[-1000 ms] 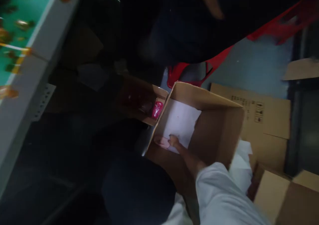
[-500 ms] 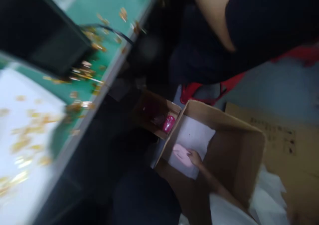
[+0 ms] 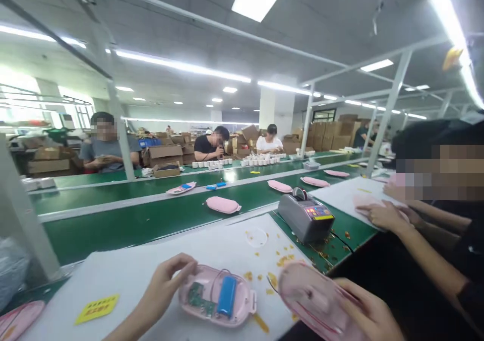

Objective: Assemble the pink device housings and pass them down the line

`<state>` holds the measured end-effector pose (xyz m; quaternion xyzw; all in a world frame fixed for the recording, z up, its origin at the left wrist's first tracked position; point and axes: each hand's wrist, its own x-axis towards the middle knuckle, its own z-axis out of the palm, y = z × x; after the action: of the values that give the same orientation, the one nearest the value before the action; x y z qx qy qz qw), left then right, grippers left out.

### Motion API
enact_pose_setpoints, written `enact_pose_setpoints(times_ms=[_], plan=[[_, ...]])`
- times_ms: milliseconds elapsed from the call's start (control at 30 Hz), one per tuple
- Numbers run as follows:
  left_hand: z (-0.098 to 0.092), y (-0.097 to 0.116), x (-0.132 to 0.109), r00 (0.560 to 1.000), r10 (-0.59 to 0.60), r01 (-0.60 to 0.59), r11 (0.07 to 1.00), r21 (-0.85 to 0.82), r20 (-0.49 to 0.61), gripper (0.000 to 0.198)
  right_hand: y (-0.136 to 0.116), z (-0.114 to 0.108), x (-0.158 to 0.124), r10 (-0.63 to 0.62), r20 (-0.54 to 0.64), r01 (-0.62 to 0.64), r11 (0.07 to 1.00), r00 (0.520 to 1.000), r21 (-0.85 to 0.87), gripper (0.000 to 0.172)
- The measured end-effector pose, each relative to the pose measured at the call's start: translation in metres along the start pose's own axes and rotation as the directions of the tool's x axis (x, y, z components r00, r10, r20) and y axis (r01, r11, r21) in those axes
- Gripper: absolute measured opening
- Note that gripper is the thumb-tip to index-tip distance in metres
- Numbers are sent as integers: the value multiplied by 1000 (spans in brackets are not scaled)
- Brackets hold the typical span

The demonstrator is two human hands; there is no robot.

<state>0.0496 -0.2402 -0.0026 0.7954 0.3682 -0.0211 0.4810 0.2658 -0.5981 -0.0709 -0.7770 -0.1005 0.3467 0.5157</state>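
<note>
My left hand pinches the upper left rim of a pink oval casing half on the white work sheet. Inside this casing half are a blue cylindrical battery, a green circuit board and thin wires. At the lower right, my right hand is closed around another pink casing piece, tilted and blurred by motion, with a thin wire near its left end. The two pink pieces are apart.
A grey tape dispenser stands behind my right hand, with amber tape scraps around it. Pink casings lie on the green conveyor. A co-worker's hands work at right. A yellow label lies left.
The view has swung up from a cardboard box on the floor, where a hand held a pink piece, to the workbench. Both my hands now hold pink casing pieces there.
</note>
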Motion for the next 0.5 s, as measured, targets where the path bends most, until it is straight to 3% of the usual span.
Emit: enact_pose_setpoints(times_ms=[100,167,233,267,400,500], plan=[[9,-5,-2,966,237,-233,971,49,-104,35,-65,79,37,-192,119,205,973,974,-104,30],[14,-8,-2,873,473,-452,876,169,-115,28,-96,127,51,-290,149,317,926,945,-206,27],[19,-11,-1,790,610,-571,768,291,-59,28,-114,161,54,-333,193,375,893,923,-248,25],[20,-12,-2,787,616,-572,748,336,-33,28,-119,171,53,-341,198,385,887,919,-256,24],[15,-9,-4,870,491,-476,808,347,48,29,-123,184,41,-336,138,363,874,932,-322,22],[8,-9,-1,853,507,-521,808,275,125,29,-119,179,37,-351,123,372,859,928,-351,22]])
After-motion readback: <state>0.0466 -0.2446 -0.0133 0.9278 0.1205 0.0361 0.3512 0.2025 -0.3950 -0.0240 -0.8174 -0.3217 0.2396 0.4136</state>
